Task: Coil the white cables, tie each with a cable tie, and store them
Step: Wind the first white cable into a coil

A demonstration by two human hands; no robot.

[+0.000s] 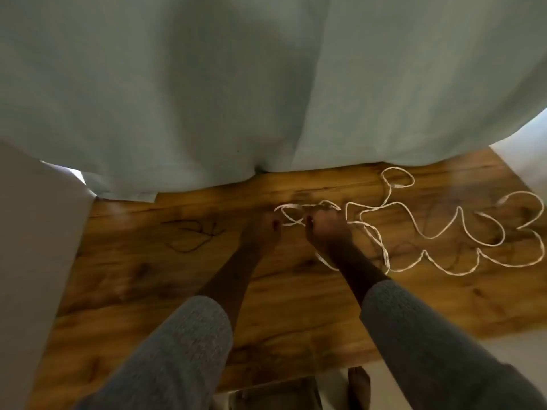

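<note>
Near edge: grey sleeves [183, 350] come in low over the table [296, 321], w/ a bare foot [358, 386] on the floor below the front edge.

Mid table: left hand [262, 232] pinches the cable [461, 229] near one end, fingers closed on a small loop. Right hand [327, 232] is closed on the same cable just beside it, w/ a couple of turns hanging round the wrist side. Hands nearly touching. Looks like the start of coiling, few loops made, most of the length loose.

To do it well, prob: keep loops same size, feed w/ right, let left hold the bundle flat, give the cable a slight twist per turn so it doesn't figure-eight. Pull slack in slowly, the loose part is in wavy bends and could snag on itself.

Right side: rest of cable sprawls toward the table's right edge, some bends close to that edge, may slip off if tugged sideways.

Left side: dark thin strands [192, 235] lie on the wood, can't tell what they are. Open room there.

Far: curtain [266, 84] hangs onto the table's back edge, just beyond the hands. No tie or storage spot seen.
</note>
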